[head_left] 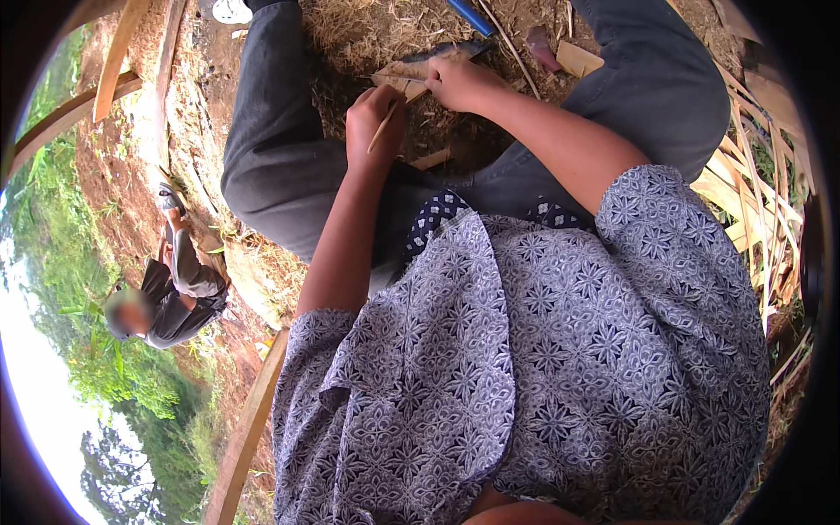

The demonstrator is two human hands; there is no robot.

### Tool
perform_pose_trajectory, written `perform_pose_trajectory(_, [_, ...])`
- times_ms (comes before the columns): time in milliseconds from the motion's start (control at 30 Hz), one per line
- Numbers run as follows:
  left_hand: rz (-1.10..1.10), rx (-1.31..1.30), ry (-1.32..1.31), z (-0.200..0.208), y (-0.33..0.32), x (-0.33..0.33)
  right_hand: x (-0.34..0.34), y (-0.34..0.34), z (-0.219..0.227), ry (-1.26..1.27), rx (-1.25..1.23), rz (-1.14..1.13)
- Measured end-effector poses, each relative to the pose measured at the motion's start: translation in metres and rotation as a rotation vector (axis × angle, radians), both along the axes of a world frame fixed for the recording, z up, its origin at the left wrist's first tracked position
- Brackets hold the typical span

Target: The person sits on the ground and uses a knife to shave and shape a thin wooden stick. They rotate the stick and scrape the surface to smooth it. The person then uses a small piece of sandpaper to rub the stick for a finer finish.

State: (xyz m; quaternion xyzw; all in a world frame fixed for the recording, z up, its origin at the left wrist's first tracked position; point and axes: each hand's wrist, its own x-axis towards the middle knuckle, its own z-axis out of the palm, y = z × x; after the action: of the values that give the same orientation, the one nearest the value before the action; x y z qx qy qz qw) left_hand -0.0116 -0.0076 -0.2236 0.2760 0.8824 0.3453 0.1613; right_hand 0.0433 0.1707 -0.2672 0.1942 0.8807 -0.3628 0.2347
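My left hand point(371, 121) is closed around a thin pale stick point(382, 127), which slants out past the fingers toward the wrist. Just to its right and a little farther off, my right hand point(458, 84) is closed too, its fingers bent in a pinch. A thin pale line runs between the two hands, too small to name. Beneath and beyond the fingers lies a flat light-brown piece point(404, 72), perhaps wood. A dark, pointed strip point(468, 50) rests beside it, partly behind my right hand. Both hands are low between my spread legs.
A blue rod-like thing point(471, 16), a slim stick point(511, 48), a reddish-brown piece point(542, 49) and a pale wood chunk point(578, 60) lie on the straw-strewn ground. Split strips point(739, 201) are heaped at right. At left, a person point(184, 284) sits beyond a wooden beam point(248, 429).
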Motion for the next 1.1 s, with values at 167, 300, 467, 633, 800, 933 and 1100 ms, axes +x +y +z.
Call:
perform_pose_trajectory(167, [-0.013,0.024,0.003,-0.003,-0.001,-0.002,-0.003,0.001,-0.004,-0.016,-0.152,-0.078])
perform_pose_trajectory(300, [-0.012,0.031,0.005,-0.002,0.0,-0.001,0.0,-0.006,-0.017,0.089,-0.154,-0.018])
perform_pose_trajectory(467, [-0.02,0.021,0.027,-0.005,-0.001,-0.001,-0.001,0.002,-0.009,-0.025,-0.064,0.002])
perform_pose_trajectory(633, [0.001,0.002,-0.014,-0.002,-0.001,-0.001,0.0,-0.002,0.002,-0.007,-0.077,-0.058])
perform_pose_trajectory(800, [-0.017,0.021,0.0,-0.005,-0.001,-0.002,-0.002,-0.003,-0.01,0.014,-0.167,-0.001])
perform_pose_trajectory(933, [-0.034,0.046,0.016,-0.003,0.0,-0.003,0.002,0.003,-0.029,0.065,-0.013,-0.022])
perform_pose_trajectory(1100, [-0.029,0.019,0.025,-0.007,-0.002,-0.003,0.003,-0.002,-0.015,0.018,-0.018,-0.088])
